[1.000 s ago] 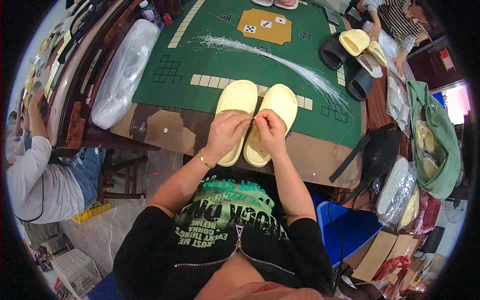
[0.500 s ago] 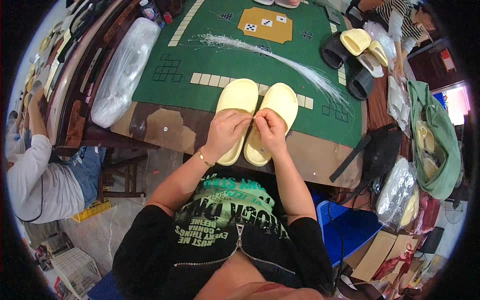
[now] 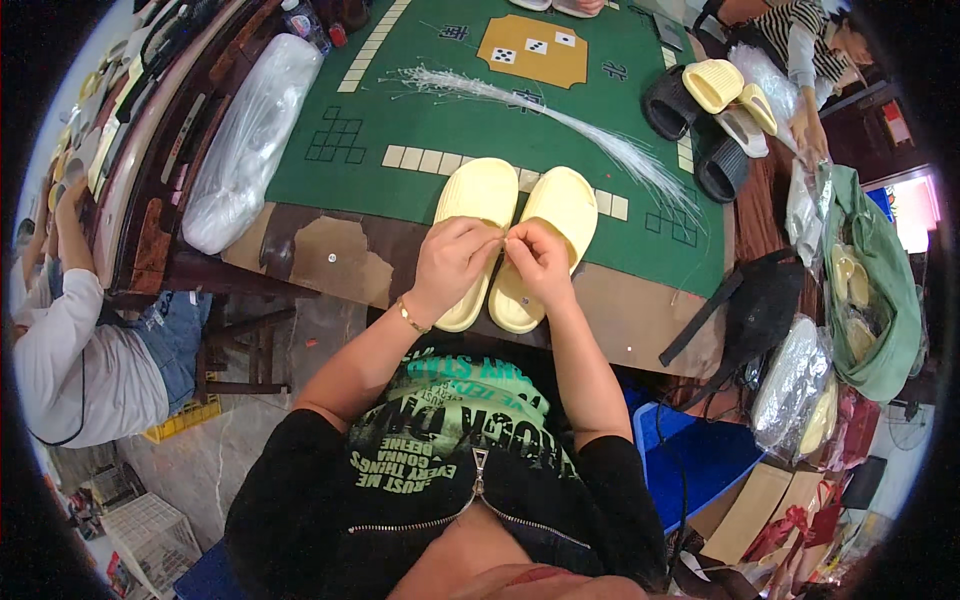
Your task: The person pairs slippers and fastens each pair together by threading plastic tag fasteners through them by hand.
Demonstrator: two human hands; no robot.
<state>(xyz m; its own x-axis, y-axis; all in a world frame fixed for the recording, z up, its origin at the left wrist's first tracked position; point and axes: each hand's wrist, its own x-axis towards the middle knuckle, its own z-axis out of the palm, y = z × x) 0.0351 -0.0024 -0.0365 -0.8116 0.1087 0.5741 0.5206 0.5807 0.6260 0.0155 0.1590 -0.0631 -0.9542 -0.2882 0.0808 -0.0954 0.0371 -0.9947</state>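
Two pale yellow slippers lie side by side at the table's near edge, toes pointing away: a left slipper (image 3: 478, 188) and a right slipper (image 3: 563, 198). Over the inner edge of the left one, my left hand (image 3: 455, 265) is closed in a pinch. My right hand (image 3: 541, 263) pinches just beside it, above the right slipper, and the fingertips of both nearly meet between the pair. Whatever they pinch is too small to name. Beyond the slippers, a bundle of thin white plastic strands (image 3: 610, 142) stretches across the green mat (image 3: 400, 120).
A long clear plastic-wrapped bundle (image 3: 255, 140) lies at left. Black slippers (image 3: 722, 168) and yellow slippers (image 3: 713, 85) pile up at right, near a co-worker's hand (image 3: 812, 140). A black bag (image 3: 750, 310) and a green bag (image 3: 885, 300) flank the right edge. Another person (image 3: 100, 360) sits at left.
My hands stay pinched together between the slippers, with only slight finger movement. At the right, the co-worker's hand and the clear plastic bag by it have shifted a little.
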